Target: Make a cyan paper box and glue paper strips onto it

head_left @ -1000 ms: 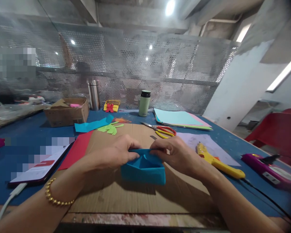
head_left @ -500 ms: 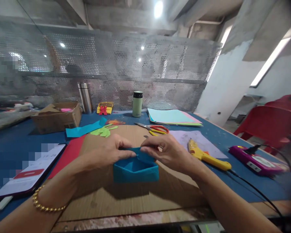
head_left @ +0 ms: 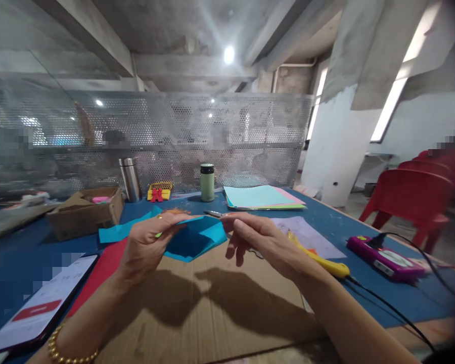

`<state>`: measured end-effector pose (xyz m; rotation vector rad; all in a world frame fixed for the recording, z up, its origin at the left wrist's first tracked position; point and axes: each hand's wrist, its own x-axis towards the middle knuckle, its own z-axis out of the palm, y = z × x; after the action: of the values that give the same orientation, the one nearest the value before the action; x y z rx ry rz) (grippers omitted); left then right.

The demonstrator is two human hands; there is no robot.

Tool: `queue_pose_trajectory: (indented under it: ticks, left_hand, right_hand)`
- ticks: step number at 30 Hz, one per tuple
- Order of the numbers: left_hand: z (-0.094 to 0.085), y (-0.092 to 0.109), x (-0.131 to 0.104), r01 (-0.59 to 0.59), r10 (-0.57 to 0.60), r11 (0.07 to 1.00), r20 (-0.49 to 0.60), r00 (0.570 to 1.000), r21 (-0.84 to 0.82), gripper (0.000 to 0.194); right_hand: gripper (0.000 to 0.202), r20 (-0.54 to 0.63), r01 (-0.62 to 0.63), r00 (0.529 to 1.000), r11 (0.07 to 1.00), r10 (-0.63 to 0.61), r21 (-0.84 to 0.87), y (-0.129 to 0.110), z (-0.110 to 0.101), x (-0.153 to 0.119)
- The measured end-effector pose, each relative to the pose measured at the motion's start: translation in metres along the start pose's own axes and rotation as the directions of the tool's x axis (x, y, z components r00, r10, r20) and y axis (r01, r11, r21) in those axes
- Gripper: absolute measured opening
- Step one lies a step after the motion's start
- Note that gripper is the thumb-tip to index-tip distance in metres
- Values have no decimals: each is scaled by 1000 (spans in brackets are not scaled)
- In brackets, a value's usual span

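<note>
A folded blue paper piece (head_left: 197,238), hollow like a small open box, hangs above the cardboard sheet (head_left: 212,313). My left hand (head_left: 147,242) pinches its left side between thumb and fingers. My right hand (head_left: 256,240) is at its right edge, with thumb and index near the corner and the other fingers loosely spread below; no firm hold on the paper shows. Behind the hands, a blue paper strip (head_left: 117,231) and red paper (head_left: 102,273) lie on the left. Scissors (head_left: 214,214) are partly hidden behind my right hand.
A yellow glue gun (head_left: 331,265) lies right, by a purple power socket (head_left: 387,258). On the left are a phone (head_left: 41,308) and cardboard box (head_left: 85,215). A steel flask (head_left: 130,179), green bottle (head_left: 207,183) and coloured paper stack (head_left: 265,197) stand or lie further back.
The blue paper has been raised and tilted, its opening now turned towards me. My left hand has moved to its left side, and my right fingers have loosened. The view has tipped upward.
</note>
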<state>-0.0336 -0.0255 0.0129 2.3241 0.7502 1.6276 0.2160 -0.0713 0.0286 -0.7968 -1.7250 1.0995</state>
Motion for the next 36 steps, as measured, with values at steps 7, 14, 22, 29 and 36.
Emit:
queue_pose_trajectory:
  ticks: [7, 14, 22, 29, 36]
  left_hand:
    - [1, 1, -4, -138, 143, 988, -72, 987, 73, 24]
    - [2, -3, -7, -137, 131, 981, 57, 990, 138, 29]
    - [-4, -8, -6, -185, 147, 959, 185, 972, 212, 24]
    - [-3, -2, -3, -146, 109, 952, 150, 983, 268, 23]
    - [2, 2, -2, -7, -51, 991, 440, 897, 131, 23]
  right_hand:
    - [47, 174, -159, 979, 932, 107, 325, 7, 8, -2]
    - [40, 168, -200, 974, 916, 149, 347, 11, 11, -1]
    - [56, 169, -199, 974, 923, 150, 329, 14, 7, -2]
    - [46, 208, -190, 967, 963, 149, 192, 10, 6, -2]
    - [38, 30, -28, 999, 968, 36, -248, 20, 3, 1]
